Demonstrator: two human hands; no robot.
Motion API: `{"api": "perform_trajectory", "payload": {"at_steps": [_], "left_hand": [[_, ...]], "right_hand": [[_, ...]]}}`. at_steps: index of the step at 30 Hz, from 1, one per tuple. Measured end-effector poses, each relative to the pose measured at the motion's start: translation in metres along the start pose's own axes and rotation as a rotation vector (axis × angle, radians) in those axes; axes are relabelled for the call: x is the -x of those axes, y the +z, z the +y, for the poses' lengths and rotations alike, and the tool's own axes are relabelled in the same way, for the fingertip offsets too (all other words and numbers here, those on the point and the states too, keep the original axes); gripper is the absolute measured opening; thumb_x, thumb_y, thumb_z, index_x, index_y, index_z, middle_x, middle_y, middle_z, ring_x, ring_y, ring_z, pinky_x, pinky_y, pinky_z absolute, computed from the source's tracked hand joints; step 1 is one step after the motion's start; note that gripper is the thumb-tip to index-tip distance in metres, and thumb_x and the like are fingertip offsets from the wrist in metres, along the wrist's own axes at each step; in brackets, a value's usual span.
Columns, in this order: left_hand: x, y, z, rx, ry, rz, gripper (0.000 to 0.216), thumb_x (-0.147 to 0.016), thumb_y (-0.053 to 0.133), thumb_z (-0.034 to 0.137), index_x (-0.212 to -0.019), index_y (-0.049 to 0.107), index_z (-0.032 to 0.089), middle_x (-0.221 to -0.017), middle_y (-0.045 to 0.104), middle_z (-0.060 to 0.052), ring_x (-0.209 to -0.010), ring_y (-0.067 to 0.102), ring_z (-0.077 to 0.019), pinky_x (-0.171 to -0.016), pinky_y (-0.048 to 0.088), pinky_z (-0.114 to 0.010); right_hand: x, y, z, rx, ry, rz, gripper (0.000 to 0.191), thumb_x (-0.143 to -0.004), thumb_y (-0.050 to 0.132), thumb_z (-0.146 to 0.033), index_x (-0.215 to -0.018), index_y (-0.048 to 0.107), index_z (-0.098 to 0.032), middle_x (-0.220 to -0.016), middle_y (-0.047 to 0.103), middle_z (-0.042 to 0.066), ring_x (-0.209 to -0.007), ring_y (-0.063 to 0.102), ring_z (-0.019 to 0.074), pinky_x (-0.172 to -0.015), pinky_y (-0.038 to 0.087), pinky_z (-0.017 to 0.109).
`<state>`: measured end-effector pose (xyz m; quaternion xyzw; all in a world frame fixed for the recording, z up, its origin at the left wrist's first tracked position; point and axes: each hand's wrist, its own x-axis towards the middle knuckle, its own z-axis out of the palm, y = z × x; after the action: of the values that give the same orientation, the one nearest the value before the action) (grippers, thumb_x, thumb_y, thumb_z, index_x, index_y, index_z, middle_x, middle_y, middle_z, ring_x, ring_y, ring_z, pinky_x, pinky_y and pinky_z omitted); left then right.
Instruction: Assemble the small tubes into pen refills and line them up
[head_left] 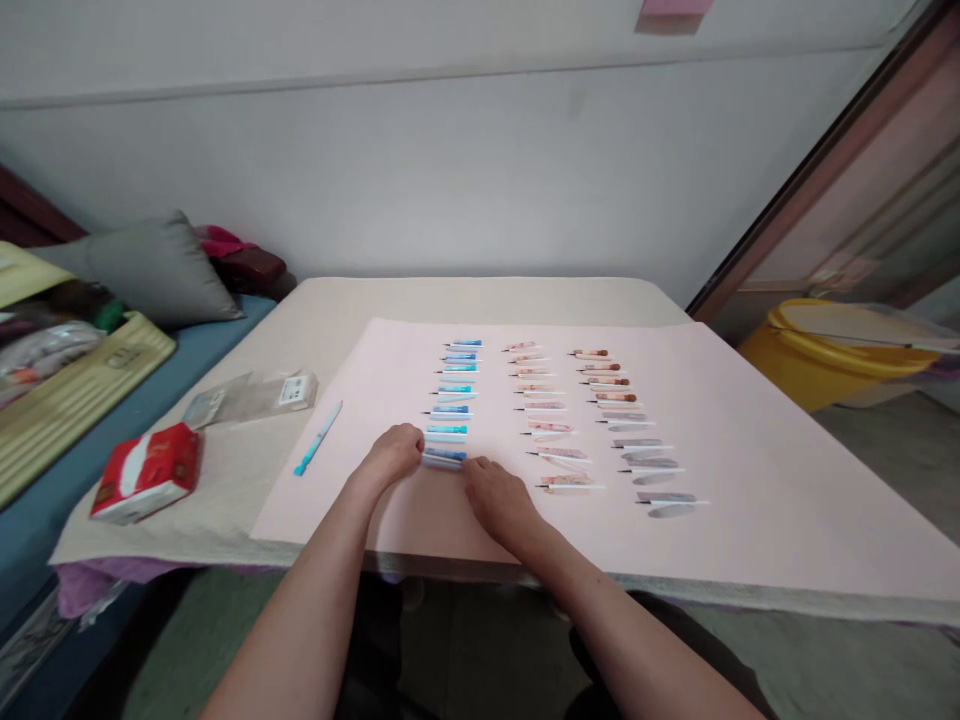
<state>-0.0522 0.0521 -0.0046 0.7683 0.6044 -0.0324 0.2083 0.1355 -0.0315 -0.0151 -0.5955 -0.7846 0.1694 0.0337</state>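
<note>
Lying crosswise between two bare hands, a slim blue pen set with a pale, whitish strip along its near side [448, 455] occupies the near end of a column of similar blue and turquoise pen sets [456, 391] on a large pale-pink sheet [750, 480]. Its long axis runs left to right, across the line of the person's view, so that each end faces one hand: the left hand [396, 452], fingers curled, is at the left end, and the right hand [501, 498], fingers bent, is at the right end. Neither is clearly the nearer; the hands are apart from each other, and whether either is clamped on the set cannot be told, since the fingertips are partly hidden. To the right lie a column of pale-pink pen sets [546, 428] and, beyond it, a column of brown-topped and greyish pen sets [651, 464]. To the left, a single turquoise pen [318, 438] lies slanted, well apart from the columns. Outside the sheet, on the cream-covered tabletop [487, 296], are clear plastic packaging [259, 392] and a red-and-white soft tissue pack [161, 465]; a yellow plastic bucket [795, 360] stands past the right edge.
</note>
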Motion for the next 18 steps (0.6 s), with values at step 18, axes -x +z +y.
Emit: {"api": "perform_trajectory", "payload": {"at_steps": [18], "left_hand": [[-0.0021, 0.0001, -0.007, 0.022, 0.003, 0.046, 0.017, -0.067, 0.054, 0.012, -0.078, 0.065, 0.019, -0.081, 0.065, -0.004, -0.077, 0.056, -0.0169, -0.068, 0.039, -0.026]], "right_hand": [[0.0003, 0.0005, -0.0007, 0.007, -0.031, 0.028, 0.028, -0.085, 0.036, -0.013, -0.109, 0.049, -0.02, -0.105, 0.059, 0.008, -0.091, 0.057, 0.0206, -0.067, 0.04, 0.029]]}}
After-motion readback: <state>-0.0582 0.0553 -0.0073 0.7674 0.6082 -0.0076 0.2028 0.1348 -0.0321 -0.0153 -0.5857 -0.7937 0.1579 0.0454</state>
